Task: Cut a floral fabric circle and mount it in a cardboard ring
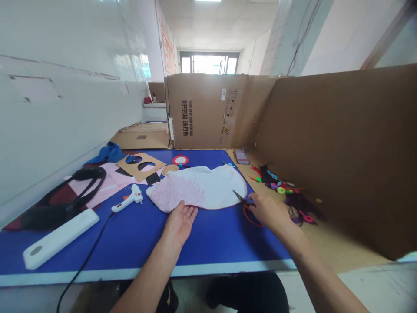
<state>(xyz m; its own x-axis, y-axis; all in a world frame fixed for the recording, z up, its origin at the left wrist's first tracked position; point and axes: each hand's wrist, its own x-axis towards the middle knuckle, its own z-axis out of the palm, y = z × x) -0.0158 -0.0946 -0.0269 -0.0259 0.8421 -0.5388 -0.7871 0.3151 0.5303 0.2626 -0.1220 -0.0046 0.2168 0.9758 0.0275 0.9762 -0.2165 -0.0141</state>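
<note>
A pale pink and white lace fabric piece [198, 187] lies on the blue table [137, 234]. My left hand [180, 221] rests flat and open at the fabric's near edge, fingers touching it. My right hand [267, 210] is closed round the handles of red-handled scissors [243, 201], whose dark blades point at the right edge of the fabric. A thin red strip trails along the fabric's rim below the scissors.
A white glue gun [128, 200] with a black cord, a white power strip [58, 238], a black band [85, 174], a cardboard stencil [140, 165], pink sheets and a red ring [180, 160] lie to the left. Colourful small parts [282, 187] sit right. Cardboard walls [339, 148] enclose the back and right.
</note>
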